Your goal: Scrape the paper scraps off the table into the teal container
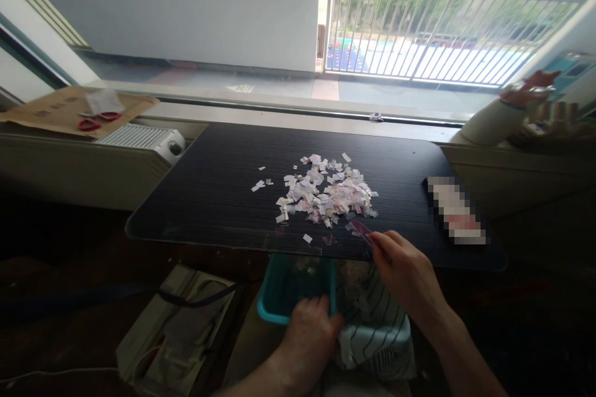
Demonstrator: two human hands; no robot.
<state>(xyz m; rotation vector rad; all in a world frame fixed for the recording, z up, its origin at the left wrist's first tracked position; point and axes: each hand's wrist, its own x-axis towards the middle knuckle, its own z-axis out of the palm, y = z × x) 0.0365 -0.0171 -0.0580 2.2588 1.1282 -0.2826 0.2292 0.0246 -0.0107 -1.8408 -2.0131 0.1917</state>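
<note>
A loose heap of small white and pale pink paper-like pieces [326, 192] lies in the middle of the dark table [205, 198]. At the heap's near edge, my right hand [410, 267] pinches a thin, flat pinkish strip [361, 229], whose far end points into the scraps. My left hand [313, 332] is closed over the near right rim of a teal plastic bin [272, 310] below the table's front edge. A few scraps show inside that bin. Beside it is a second, lighter container [395, 338] with a striped bag or cloth [358, 347] and more scraps.
A blurred-out flat object [456, 211] lies on the table's right. Red-handled scissors [95, 121] rest on brown paper [46, 108] by a white heater [144, 139] at left. On the floor at lower left sits an open box [177, 329]. Railings [419, 25] stand outside the window.
</note>
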